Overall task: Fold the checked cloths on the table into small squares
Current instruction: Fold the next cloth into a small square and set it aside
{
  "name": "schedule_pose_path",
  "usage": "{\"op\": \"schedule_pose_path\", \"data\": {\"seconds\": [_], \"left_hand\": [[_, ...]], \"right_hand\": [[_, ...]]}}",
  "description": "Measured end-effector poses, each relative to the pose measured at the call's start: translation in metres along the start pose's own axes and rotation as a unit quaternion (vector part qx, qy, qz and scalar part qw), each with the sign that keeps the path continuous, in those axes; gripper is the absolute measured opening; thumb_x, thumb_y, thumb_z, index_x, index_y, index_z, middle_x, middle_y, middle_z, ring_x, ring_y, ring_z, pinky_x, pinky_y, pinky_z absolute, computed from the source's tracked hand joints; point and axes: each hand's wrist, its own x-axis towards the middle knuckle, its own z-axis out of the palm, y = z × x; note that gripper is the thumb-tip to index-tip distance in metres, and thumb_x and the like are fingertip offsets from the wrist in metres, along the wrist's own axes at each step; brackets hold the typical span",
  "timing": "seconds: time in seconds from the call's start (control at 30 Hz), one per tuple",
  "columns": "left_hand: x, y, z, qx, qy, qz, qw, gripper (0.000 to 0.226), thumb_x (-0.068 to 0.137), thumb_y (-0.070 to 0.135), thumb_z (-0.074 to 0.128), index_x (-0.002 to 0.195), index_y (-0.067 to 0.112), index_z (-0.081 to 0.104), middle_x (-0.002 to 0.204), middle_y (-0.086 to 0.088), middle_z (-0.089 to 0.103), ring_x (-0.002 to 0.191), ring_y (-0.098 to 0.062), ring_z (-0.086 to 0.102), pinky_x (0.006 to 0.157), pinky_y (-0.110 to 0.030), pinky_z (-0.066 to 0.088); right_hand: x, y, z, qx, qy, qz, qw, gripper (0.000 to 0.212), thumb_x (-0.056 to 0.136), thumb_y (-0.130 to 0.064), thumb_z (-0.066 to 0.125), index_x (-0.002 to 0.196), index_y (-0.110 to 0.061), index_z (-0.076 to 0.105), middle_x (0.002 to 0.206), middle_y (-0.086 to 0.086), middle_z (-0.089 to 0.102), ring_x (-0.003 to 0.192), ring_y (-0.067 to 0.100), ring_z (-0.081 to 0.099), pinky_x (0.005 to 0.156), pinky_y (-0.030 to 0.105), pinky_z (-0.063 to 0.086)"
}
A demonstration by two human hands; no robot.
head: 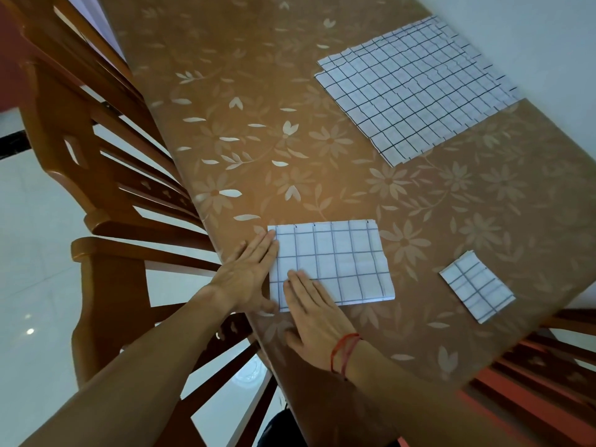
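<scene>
Head view, looking down: we see a half-folded checked cloth (335,262) lying flat as a rectangle on the brown flowered table (258,124), close to the near edge; both hands are at its left end. We find the left hand (245,275) laid flat with fingers straight and together, the fingertips touching the cloth's left edge up by the far corner, the palm on the table beside it; the right hand (317,321) is likewise flat, fingers straight, pressing the near left part of the cloth, its heel on the table; neither hand curls round anything. A red string bracelet (345,353) circles the right wrist. To the right of the rectangle, apart from it, we see a small folded square (477,287) of the same checked fabric, lying tilted near the table's right edge; farther off, well apart from both, a stack of unfolded checked cloths (416,91) lies spread flat, its edges stepped unevenly. Wooden chairs (96,156) stand along the table's left side over a pale tiled floor (32,253); another chair (541,375) shows at the lower right.
</scene>
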Motion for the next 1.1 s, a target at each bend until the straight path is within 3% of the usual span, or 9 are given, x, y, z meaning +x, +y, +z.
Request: {"op": "schedule_pose_path", "data": {"seconds": [0.4, 0.73, 0.93, 1.1], "left_hand": [[0.006, -0.003, 0.005, 0.036, 0.006, -0.002, 0.999, 0.129, 0.071, 0.080, 0.053, 0.151, 0.009, -0.018, 0.157, -0.008, -0.029, 0.143, -0.019, -0.030, 0.119, -0.039, -0.011], [0.008, 0.002, 0.004, 0.047, -0.016, -0.025, 0.998, 0.143, 0.063, 0.080, 0.064, 0.148, 0.008, -0.025, 0.154, -0.009, -0.035, 0.141, -0.023, -0.034, 0.117, -0.039, -0.012], [0.010, 0.006, 0.000, 0.054, -0.032, -0.039, 0.997, 0.145, 0.062, 0.078, 0.067, 0.148, 0.007, -0.026, 0.154, -0.010, -0.036, 0.141, -0.023, -0.034, 0.117, -0.040, -0.012], [0.010, 0.008, -0.001, 0.058, -0.042, -0.046, 0.996, 0.145, 0.062, 0.077, 0.067, 0.148, 0.007, -0.026, 0.153, -0.010, -0.037, 0.141, -0.023, -0.034, 0.117, -0.040, -0.012]], "right_hand": [[-0.004, -0.017, 0.013, -0.014, -0.024, -0.012, 1.000, 0.078, 0.090, -0.049, 0.031, 0.150, -0.001, 0.013, 0.159, 0.019, 0.009, 0.148, 0.031, 0.006, 0.118, 0.048, 0.015], [-0.024, -0.007, 0.021, -0.010, -0.030, 0.030, 0.999, 0.081, 0.094, -0.058, 0.029, 0.152, -0.003, 0.010, 0.160, 0.017, 0.003, 0.148, 0.030, 0.001, 0.118, 0.048, 0.016], [-0.050, 0.027, 0.015, -0.017, -0.043, 0.090, 0.995, 0.085, 0.094, -0.064, 0.024, 0.151, -0.001, 0.015, 0.160, 0.018, 0.005, 0.148, 0.031, 0.003, 0.117, 0.049, 0.020], [-0.078, 0.057, 0.010, -0.039, -0.042, 0.149, 0.987, 0.086, 0.095, -0.065, 0.017, 0.150, 0.001, 0.017, 0.159, 0.020, 0.003, 0.147, 0.033, 0.001, 0.117, 0.045, 0.012]]}}
